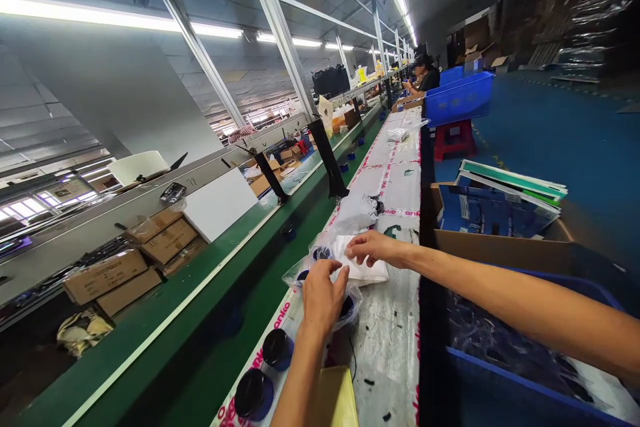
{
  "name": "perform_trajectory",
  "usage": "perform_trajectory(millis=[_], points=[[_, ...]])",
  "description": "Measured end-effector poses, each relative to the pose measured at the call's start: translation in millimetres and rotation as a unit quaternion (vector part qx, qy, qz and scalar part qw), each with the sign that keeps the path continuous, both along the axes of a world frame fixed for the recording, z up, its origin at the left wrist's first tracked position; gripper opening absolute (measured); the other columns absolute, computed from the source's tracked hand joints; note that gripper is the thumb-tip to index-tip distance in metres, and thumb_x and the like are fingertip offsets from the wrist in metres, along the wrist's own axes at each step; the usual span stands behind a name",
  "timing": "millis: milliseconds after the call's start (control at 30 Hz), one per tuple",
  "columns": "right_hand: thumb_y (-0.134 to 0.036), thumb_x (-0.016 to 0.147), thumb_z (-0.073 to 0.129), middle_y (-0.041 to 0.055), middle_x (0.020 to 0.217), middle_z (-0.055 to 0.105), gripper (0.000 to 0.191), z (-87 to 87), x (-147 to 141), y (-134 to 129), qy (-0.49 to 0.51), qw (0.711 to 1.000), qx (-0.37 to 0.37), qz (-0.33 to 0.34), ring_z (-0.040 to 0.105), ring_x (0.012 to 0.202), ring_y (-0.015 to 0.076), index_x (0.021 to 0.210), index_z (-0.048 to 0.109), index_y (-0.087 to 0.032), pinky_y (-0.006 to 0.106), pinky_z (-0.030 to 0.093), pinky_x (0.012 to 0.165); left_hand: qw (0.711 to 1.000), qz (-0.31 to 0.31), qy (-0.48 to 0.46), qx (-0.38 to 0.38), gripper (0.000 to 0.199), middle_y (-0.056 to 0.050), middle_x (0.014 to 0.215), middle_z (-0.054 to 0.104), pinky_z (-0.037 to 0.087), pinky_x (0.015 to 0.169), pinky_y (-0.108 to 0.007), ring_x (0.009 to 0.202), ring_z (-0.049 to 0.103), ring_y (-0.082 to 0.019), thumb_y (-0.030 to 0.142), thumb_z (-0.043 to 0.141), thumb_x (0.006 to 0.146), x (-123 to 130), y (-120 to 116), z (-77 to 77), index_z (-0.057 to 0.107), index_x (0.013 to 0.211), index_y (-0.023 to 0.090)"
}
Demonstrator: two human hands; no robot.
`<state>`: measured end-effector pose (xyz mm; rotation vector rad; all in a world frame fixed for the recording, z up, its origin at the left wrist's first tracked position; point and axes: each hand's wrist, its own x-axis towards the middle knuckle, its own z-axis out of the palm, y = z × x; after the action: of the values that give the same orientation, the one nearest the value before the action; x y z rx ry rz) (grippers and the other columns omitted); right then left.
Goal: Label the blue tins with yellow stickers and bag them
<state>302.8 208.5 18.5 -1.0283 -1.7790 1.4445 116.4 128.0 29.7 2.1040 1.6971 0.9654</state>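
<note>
My left hand is over clear plastic bags on the covered bench, its thumb and forefinger apart. Dark round blue-sided pieces show through the plastic beside it, partly hidden by the hand. My right hand reaches in from the right above a white sheet or flat packet. Its fingers are loosely bent with gaps, and nothing shows between them. Nearer to me, two blue jar-like pieces with black tops stand upright by the bench's left edge.
A green conveyor belt runs along the left, carrying several blue pieces. White plastic bags lie farther up the bench. A yellow pad is near my left forearm. On the right are a cardboard box and a blue bin. Another person sits farther along.
</note>
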Motion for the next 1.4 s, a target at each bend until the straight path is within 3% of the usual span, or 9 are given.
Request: perform_trajectory(millis=[200,400,567,667,800,867,967,1133,1400], points=[[-0.044,0.074,0.065,0.0050,0.081,0.066,0.030,18.8,-20.3,-8.5,0.088,0.993,-0.038,0.065,0.061,0.073,0.0136,0.081,0.063,-0.015,0.021,0.046,0.058,0.988,0.016,-0.152,-0.035,0.026,-0.002,0.089,0.069,0.056,0.079,-0.036,0.080,0.066,-0.016,0.040,0.068,0.092,-5.4,7.8,7.9,0.066,0.095,0.014],[-0.044,0.078,0.070,0.0027,0.074,0.065,0.030,31.5,-66.4,-18.3,0.079,0.992,0.005,0.100,0.062,0.070,0.0133,0.079,0.060,-0.016,0.022,0.049,0.059,0.972,0.037,-0.228,-0.037,0.023,-0.002,0.088,0.070,0.058,0.078,-0.035,0.080,0.068,-0.016,0.036,0.070,0.091,-46.5,-13.4,20.0,0.067,0.094,0.014],[-0.036,0.088,0.060,0.0035,0.075,0.065,0.022,33.7,-111.4,-27.8,0.018,0.991,0.085,0.100,0.064,0.069,0.0140,0.081,0.056,-0.016,0.023,0.051,0.058,0.967,0.128,-0.219,-0.021,0.024,-0.002,0.088,0.070,0.059,0.076,-0.035,0.079,0.069,-0.015,0.038,0.064,0.096,-94.1,-44.4,26.8,0.066,0.098,0.014],[-0.025,0.090,0.056,0.0049,0.078,0.067,0.011,34.3,-139.1,-34.9,-0.040,0.981,0.181,0.060,0.064,0.071,0.0155,0.085,0.057,-0.015,0.025,0.050,0.062,0.964,0.217,-0.151,0.012,0.023,-0.001,0.086,0.069,0.058,0.077,-0.035,0.078,0.068,-0.015,0.037,0.064,0.096,-122.6,-65.0,32.7,0.065,0.094,0.014],[-0.016,0.093,0.053,0.0107,0.102,0.070,0.010,33.5,-171.7,-45.2,-0.115,0.929,0.350,0.032,0.063,0.098,0.0215,0.097,0.063,-0.015,0.030,0.048,0.081,0.945,0.323,0.013,0.050,0.017,-0.003,0.095,0.068,0.052,0.089,-0.042,0.091,0.065,-0.019,0.032,0.063,0.095,-149.5,-88.3,32.2,0.065,0.100,0.016],[-0.015,0.096,0.052,0.0126,0.108,0.069,0.013,27.8,-184.9,-50.2,-0.152,0.894,0.418,0.060,0.062,0.105,0.0234,0.099,0.065,-0.015,0.032,0.046,0.085,0.935,0.340,0.095,0.037,0.016,-0.004,0.099,0.067,0.050,0.095,-0.045,0.097,0.064,-0.021,0.027,0.060,0.097,-156.4,-95.5,25.2,0.065,0.108,0.016],[-0.013,0.096,0.053,0.0139,0.105,0.070,0.014,10.8,-197.2,-56.5,-0.208,0.842,0.485,0.114,0.063,0.101,0.0249,0.097,0.067,-0.013,0.032,0.047,0.079,0.926,0.327,0.189,-0.017,0.021,-0.004,0.098,0.068,0.051,0.095,-0.046,0.096,0.065,-0.021,0.025,0.059,0.098,-158.8,-101.3,10.5,0.064,0.116,0.016],[-0.014,0.094,0.057,0.0134,0.100,0.072,0.013,-14.6,-190.9,-65.3,-0.277,0.779,0.536,0.168,0.067,0.091,0.0251,0.098,0.069,-0.011,0.030,0.046,0.069,0.914,0.284,0.268,-0.108,0.020,-0.003,0.094,0.069,0.054,0.090,-0.044,0.090,0.067,-0.020,0.030,0.063,0.096,-148.8,-107.7,-2.1,0.066,0.109,0.015],[-0.023,0.095,0.059,0.0086,0.099,0.073,0.014,-13.3,-160.0,-74.3,-0.299,0.745,0.563,0.198,0.069,0.088,0.0212,0.099,0.071,-0.016,0.028,0.043,0.065,0.915,0.254,0.263,-0.169,0.019,-0.001,0.089,0.069,0.056,0.083,-0.039,0.084,0.067,-0.017,0.034,0.063,0.096,-140.0,-117.1,6.0,0.067,0.097,0.016]])
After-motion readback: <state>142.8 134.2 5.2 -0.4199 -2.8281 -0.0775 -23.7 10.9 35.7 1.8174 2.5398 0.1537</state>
